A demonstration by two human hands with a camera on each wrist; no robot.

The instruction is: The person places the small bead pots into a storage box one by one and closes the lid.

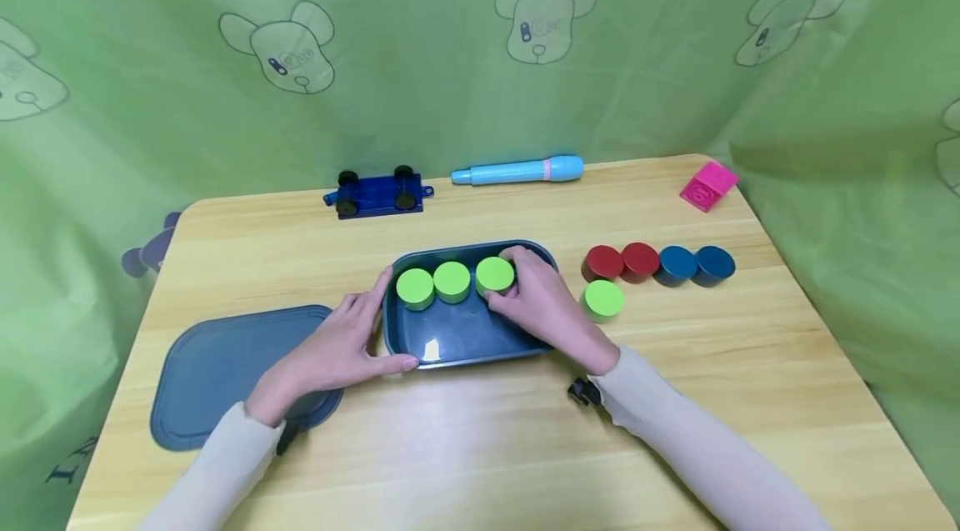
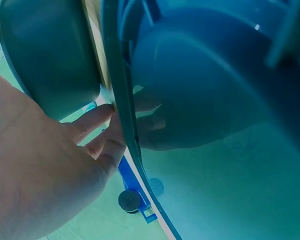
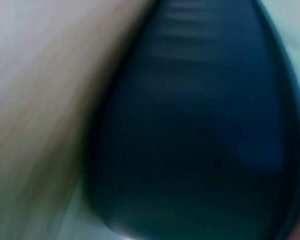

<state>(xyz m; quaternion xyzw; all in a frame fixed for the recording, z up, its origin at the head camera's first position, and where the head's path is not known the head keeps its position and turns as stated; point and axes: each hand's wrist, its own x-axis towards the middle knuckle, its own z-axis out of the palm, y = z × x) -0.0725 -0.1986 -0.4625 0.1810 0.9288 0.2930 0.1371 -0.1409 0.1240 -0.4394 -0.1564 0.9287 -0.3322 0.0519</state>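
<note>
A dark blue tray [image 1: 457, 341] sits on the table with three light green round blocks in a row along its back half. My right hand [image 1: 542, 298] reaches over the tray's right side and pinches the rightmost green block [image 1: 494, 273] between thumb and fingers. To its left stand the middle green block [image 1: 452, 281] and the left green block [image 1: 415, 288]. My left hand [image 1: 337, 348] rests at the tray's left end, fingers extended along the side and thumb stretched at the front rim. The right wrist view is blurred and shows mostly a dark blue surface.
Right of the tray stand a fourth green block [image 1: 602, 300], two red blocks [image 1: 640, 262] and two blue blocks [image 1: 677, 264]. A flat blue lid [image 1: 217, 373] lies left. Along the back are a blue wheeled toy base [image 1: 378, 194], a light blue microphone-like toy [image 1: 517, 171] and a pink piece [image 1: 708, 184].
</note>
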